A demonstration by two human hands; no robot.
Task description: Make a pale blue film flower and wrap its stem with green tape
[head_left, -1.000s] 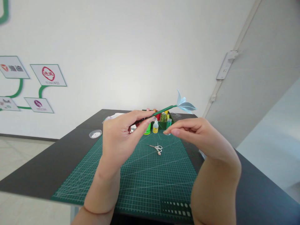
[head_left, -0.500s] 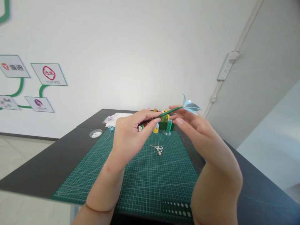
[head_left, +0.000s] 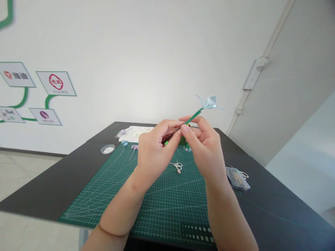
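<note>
A light blue artificial flower (head_left: 210, 102) with thin pointed petals tops a green stem (head_left: 194, 116). The stem slants up to the right above the cutting mat (head_left: 167, 202). My left hand (head_left: 159, 146) pinches its lower end, where a dark thin length shows beneath the thumb; I cannot tell whether that is part of the stem. My right hand (head_left: 205, 146) is closed on the stem just below the flower, thumb and fingers together, close against the left fingertips. Below the hands, small white-handled scissors (head_left: 177, 166) lie on the mat.
A blue flower (head_left: 124, 143) and a purple flower (head_left: 134, 147) lie at the mat's far left, near white papers (head_left: 134, 133). A round clear dish (head_left: 108, 149) stands left. On the right are a clear plastic case (head_left: 238, 179) and another pair of scissors (head_left: 244, 175).
My right hand has moved left and down, from loosely apart near the flower to pinching the stem. The flower has turned and tilted more upright. My left hand has shifted slightly right.
</note>
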